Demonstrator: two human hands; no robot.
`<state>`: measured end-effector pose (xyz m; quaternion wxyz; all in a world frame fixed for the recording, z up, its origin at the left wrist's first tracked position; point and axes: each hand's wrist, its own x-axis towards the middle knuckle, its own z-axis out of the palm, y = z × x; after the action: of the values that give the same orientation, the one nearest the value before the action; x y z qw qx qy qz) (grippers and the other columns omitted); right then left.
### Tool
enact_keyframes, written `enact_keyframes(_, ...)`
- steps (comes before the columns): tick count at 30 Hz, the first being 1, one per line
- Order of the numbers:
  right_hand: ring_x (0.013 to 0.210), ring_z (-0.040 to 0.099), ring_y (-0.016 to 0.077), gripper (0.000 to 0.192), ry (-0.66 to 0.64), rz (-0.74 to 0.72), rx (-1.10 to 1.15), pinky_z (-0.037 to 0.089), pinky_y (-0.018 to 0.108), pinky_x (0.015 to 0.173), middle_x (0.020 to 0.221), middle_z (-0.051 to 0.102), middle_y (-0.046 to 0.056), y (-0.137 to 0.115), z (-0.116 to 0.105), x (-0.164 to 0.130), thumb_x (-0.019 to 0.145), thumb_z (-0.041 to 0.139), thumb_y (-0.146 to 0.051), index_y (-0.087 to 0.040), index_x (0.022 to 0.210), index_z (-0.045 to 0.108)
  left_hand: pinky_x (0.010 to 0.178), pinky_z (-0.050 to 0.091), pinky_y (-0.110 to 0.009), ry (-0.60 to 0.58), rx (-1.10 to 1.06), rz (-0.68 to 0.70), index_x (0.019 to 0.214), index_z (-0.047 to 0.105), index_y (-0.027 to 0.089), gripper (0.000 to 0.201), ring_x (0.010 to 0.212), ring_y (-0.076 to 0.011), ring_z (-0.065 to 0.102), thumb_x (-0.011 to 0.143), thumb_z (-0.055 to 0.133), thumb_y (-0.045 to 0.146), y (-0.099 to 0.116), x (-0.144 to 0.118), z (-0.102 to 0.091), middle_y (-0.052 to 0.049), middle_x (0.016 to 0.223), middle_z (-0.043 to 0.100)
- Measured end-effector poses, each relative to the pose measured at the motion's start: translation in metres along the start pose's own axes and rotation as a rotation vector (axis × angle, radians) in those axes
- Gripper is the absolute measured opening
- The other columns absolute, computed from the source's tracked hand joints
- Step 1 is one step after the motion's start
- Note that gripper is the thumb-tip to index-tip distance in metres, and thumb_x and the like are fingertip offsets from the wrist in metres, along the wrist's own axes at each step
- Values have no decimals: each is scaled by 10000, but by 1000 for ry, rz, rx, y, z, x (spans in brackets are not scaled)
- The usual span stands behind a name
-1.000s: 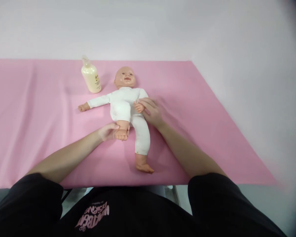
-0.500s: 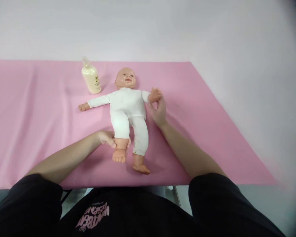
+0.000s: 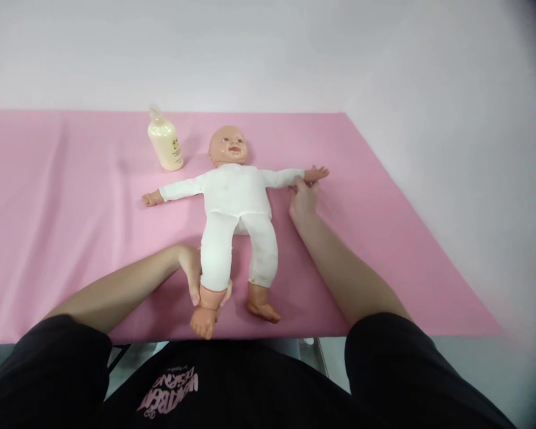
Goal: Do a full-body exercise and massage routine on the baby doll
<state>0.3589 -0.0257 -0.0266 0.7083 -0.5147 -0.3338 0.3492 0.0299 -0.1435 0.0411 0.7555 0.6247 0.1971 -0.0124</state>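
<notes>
So there's a baby doll [image 3: 236, 196] in a white bodysuit lying flat on its back on a pink sheet [image 3: 71, 238] that covers the tabletop, arms straight out to both sides, legs pointing back toward the person. The left hand [image 3: 195, 280] is wrapped around the doll's ankle on the picture's left side, fingers [image 3: 226, 292] grasping it just above the bare foot, which sits right at the near edge of the sheet. The right hand [image 3: 302, 199] is up at the doll's outstretched arm on the picture's right, fingers pinching the wrist just below the little plastic hand. The other leg lies loose beside the held one. A cream-coloured lotion bottle [image 3: 165, 143] stands upright near the doll's head, just off to the left, not touching it. Black sleeves fill the bottom of the view.
</notes>
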Motion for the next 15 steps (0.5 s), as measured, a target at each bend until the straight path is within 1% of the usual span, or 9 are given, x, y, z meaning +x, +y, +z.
enact_keyframes(1,1417,555,270,873,-25,-22,-11,576,553,1038,1645,389,106,2,-1,1,861,620,-397,-376,1631,209,568,558,-322,-20,0,7,790,729,215,515,893,-298,759,558,864,654,2,-1,-2,-36,810,654)
enact_keyframes(3,1436,534,272,819,-93,-120,-43,583,562,1023,1670,359,82,1,-1,0,900,597,-424,-416,1625,217,635,591,-350,-63,-33,54,829,718,245,495,949,-316,749,533,891,603,2,-1,-6,-55,839,675)
enact_keyframes(6,1469,501,284,749,-167,-357,-114,599,545,1008,1710,295,79,-9,4,-9,950,565,-485,-408,1617,233,771,605,-432,-152,-130,144,851,680,281,522,985,-352,720,468,921,543,-6,0,-11,-95,828,701)
enact_keyframes(8,1480,491,293,715,-194,-529,-182,591,536,1036,1714,290,91,-19,9,-20,956,583,-524,-368,1592,295,793,586,-468,-237,-232,201,780,644,287,558,855,-345,699,408,905,613,-14,0,-12,-93,707,676)
enact_keyframes(10,1448,532,296,678,-235,-662,-269,578,529,1072,1675,367,110,-29,14,-33,959,604,-545,-328,1556,366,756,567,-461,-283,-361,270,712,600,280,608,667,-286,625,388,840,735,-19,0,-10,-62,569,602)
enact_keyframes(11,1413,570,292,655,-251,-703,-323,576,522,1085,1626,443,123,-33,16,-41,973,588,-554,-306,1546,391,737,556,-446,-259,-431,304,706,584,273,623,604,-250,572,414,797,780,-19,-1,-9,-43,529,562)
enact_keyframes(12,1374,606,293,634,-267,-736,-369,572,519,1097,1559,526,139,-37,18,-48,981,584,-553,-275,1529,426,725,543,-427,-202,-497,330,718,574,264,620,568,-220,519,463,758,799,-17,-2,-8,-23,511,527)
enact_keyframes(14,1308,659,295,567,-329,-808,-469,569,526,1113,1424,655,141,-43,21,-62,993,586,-521,-229,1473,512,714,520,-392,-46,-598,351,755,559,246,571,550,-183,446,560,720,757,-11,-4,-4,7,520,476)
enact_keyframes(15,1299,669,293,515,-380,-853,-511,565,526,1124,1383,691,131,-45,22,-68,1000,588,-489,-224,1441,554,712,510,-380,28,-631,356,768,550,237,545,551,-172,424,589,711,726,-8,-5,-3,17,533,458)
